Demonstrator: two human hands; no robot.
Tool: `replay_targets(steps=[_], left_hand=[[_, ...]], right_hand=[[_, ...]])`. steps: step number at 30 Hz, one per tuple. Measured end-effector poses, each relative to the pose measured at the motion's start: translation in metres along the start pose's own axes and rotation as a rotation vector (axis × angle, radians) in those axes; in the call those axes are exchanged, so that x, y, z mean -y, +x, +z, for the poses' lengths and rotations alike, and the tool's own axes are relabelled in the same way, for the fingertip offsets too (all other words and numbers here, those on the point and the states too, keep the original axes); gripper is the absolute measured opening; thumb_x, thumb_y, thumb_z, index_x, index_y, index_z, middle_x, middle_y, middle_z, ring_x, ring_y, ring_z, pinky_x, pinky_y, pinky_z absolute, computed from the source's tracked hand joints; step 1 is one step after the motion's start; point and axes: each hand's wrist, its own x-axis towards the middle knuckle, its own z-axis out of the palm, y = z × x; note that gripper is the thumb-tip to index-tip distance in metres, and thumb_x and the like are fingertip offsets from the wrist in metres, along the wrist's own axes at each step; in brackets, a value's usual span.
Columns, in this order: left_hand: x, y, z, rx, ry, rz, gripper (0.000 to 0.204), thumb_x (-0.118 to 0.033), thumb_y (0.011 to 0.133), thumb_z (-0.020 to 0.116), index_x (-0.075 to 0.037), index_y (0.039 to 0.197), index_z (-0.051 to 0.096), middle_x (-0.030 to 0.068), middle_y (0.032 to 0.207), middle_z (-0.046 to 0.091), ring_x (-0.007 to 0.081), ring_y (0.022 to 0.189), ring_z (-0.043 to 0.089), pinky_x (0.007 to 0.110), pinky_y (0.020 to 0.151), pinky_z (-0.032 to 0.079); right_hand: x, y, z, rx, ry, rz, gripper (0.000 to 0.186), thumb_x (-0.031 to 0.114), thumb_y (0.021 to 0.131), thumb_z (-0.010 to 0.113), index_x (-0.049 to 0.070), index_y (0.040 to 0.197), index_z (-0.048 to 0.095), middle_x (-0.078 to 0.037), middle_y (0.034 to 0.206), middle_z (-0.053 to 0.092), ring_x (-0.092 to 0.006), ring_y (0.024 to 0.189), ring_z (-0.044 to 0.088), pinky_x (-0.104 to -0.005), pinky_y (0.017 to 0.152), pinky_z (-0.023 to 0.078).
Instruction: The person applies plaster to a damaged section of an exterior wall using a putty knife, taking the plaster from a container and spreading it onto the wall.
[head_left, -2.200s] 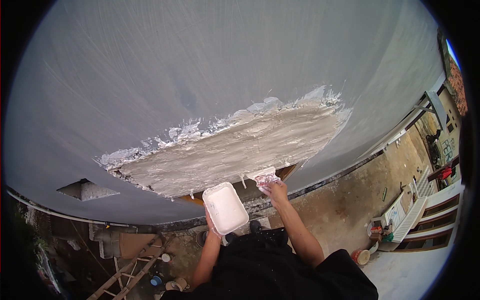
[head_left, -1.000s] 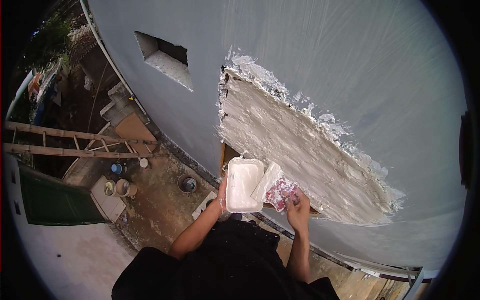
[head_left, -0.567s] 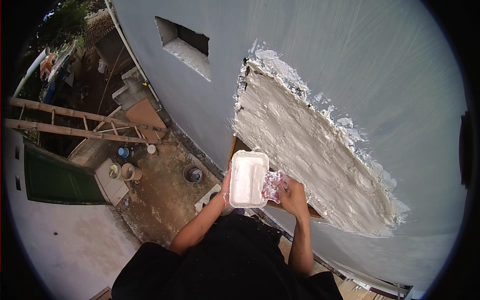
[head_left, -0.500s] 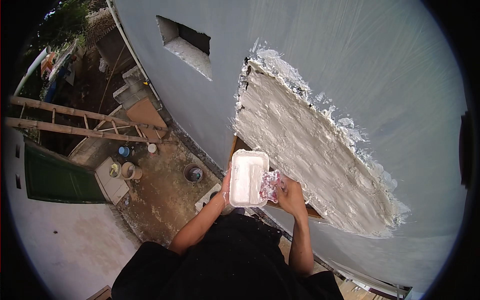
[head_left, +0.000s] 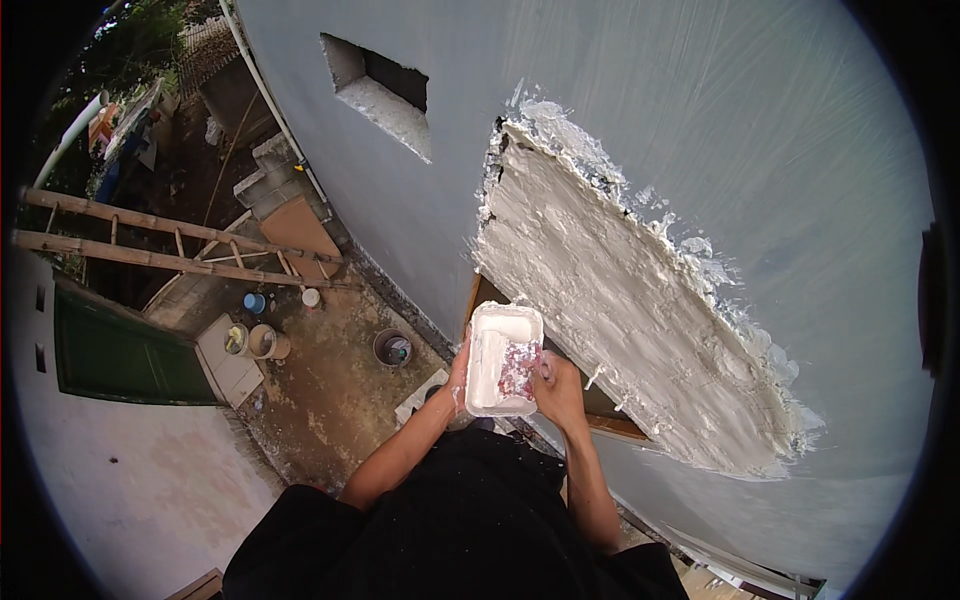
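Observation:
A white rectangular tray (head_left: 472, 402) of creamy plaster is held in front of my body. My left hand (head_left: 461, 375) grips it along its left side, and the fingers beneath are hidden. In my right hand (head_left: 560, 388) is a reddish-pink scraper (head_left: 519, 371) smeared with plaster, its blade lying over the plaster inside the tray. Just beyond the hands, a wide patch of rough wet plaster (head_left: 600, 290) covers part of the grey wall (head_left: 780, 170), with ragged white smears along its upper edge. A wooden frame edge (head_left: 618, 428) shows below the patch.
At the left, a bamboo ladder (head_left: 120, 216) leans across. Several buckets stand on the stained concrete floor (head_left: 320, 400), including a dark one (head_left: 392, 348) near the wall base. A square opening (head_left: 385, 85) is set in the wall. A green door (head_left: 130, 350) is at far left.
My right hand has moved left, bringing the scraper from the tray's right edge to over the plaster inside. Small bits of plaster now stick out at the patch's lower edge.

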Motion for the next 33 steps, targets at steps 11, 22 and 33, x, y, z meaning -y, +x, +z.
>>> replay_targets(steps=[11, 22, 33], left_hand=[[-0.002, -0.005, 0.006, -0.106, 0.097, 0.021, 0.077, -0.068, 0.088, 0.031, -0.012, 0.141, 0.034, 0.0134, 0.134, 0.048, 0.0299, 0.116, 0.054, 0.047, 0.098, 0.045], [-0.006, -0.009, 0.003, -0.124, 0.066, 0.048, 0.075, -0.065, 0.089, 0.037, -0.009, 0.138, 0.040, 0.0128, 0.132, 0.051, 0.0288, 0.115, 0.055, 0.046, 0.099, 0.044], [-0.016, -0.010, -0.002, 0.051, -0.088, 0.159, 0.074, -0.062, 0.090, 0.038, -0.010, 0.142, 0.034, 0.0123, 0.139, 0.044, 0.0300, 0.122, 0.050, 0.048, 0.103, 0.040]], right_hand=[[-0.020, 0.000, 0.010, 0.067, 0.205, 0.034, 0.025, -0.007, 0.083, 0.048, -0.005, 0.103, 0.062, -0.008, 0.086, 0.067, -0.0080, 0.077, 0.058, -0.0229, 0.066, 0.047], [0.017, 0.008, -0.011, 0.166, -0.007, 0.062, 0.026, -0.005, 0.082, 0.047, -0.004, 0.103, 0.063, -0.005, 0.075, 0.065, -0.0053, 0.063, 0.052, -0.0230, 0.055, 0.043], [0.076, 0.015, -0.058, 0.047, -0.390, -0.067, 0.020, 0.009, 0.082, 0.057, -0.003, 0.096, 0.061, -0.026, 0.069, 0.060, -0.0444, 0.066, 0.059, -0.0477, 0.062, 0.047]])
